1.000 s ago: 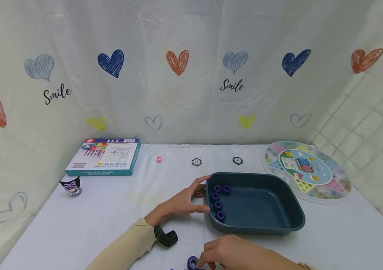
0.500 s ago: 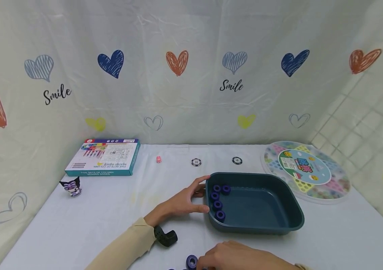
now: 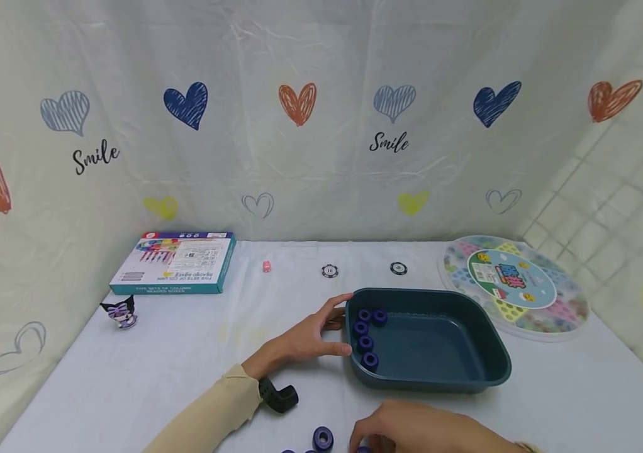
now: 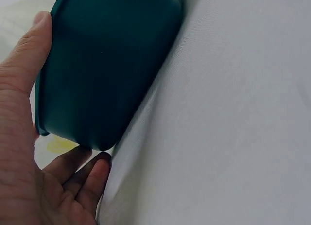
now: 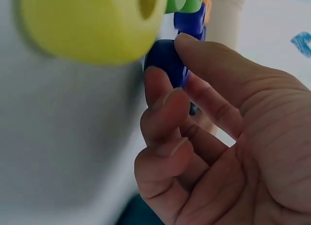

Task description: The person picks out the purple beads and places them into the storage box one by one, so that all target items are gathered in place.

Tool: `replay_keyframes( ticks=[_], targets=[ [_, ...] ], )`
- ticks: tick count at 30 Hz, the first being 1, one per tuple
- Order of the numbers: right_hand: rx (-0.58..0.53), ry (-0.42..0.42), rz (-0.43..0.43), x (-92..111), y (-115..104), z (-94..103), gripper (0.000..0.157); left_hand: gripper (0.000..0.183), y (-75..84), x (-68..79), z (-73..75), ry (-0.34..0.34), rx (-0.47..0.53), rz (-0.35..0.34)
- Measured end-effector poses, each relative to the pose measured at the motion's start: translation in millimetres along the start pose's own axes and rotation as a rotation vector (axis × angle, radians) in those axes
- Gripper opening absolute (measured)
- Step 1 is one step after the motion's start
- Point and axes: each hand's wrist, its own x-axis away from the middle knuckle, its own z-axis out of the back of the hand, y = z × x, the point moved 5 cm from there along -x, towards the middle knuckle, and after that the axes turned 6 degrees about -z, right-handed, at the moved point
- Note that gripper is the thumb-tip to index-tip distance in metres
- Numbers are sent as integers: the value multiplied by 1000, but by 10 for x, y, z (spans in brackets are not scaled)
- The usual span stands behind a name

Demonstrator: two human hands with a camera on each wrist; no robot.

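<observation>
My left hand (image 3: pixel 306 338) grips the left end of a dark teal basin (image 3: pixel 446 349), thumb against its rim and fingers by the far corner. Inside, along that end, lie several purple ring-shaped beads (image 3: pixel 365 343). At the front edge of the head view my right hand (image 3: pixel 412 428) pinches a dark purple bead (image 5: pixel 164 57) between thumb and fingers, low over the table. Another purple bead (image 3: pixel 323 438) lies on the cloth to its left, with more cut off below it. The right wrist view shows a yellow bead (image 5: pixel 87 28) close by and a green bead (image 5: pixel 194 0) behind.
A flat toy box (image 3: pixel 173 264) and a small figurine (image 3: pixel 121 313) stand at left. Along the back lie a pink piece (image 3: pixel 267 266) and two poker chips (image 3: pixel 329 271). A round game board (image 3: pixel 516 283) lies just behind the basin at right.
My right hand has moved a little to the right, away from the purple bead that stays on the cloth, and a bead shows at its fingertips. The left hand and basin have stayed still.
</observation>
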Motion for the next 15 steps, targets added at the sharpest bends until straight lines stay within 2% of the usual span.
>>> replay_keyframes(
  ticks=[6, 15],
  targets=[
    [-185, 3, -10, 114, 142, 31, 20, 88, -2, -4, -4, -4, 7, -3],
    [-284, 43, -20, 213, 268, 68, 22, 88, 1, 4, 2, -3, 7, -9]
  ],
)
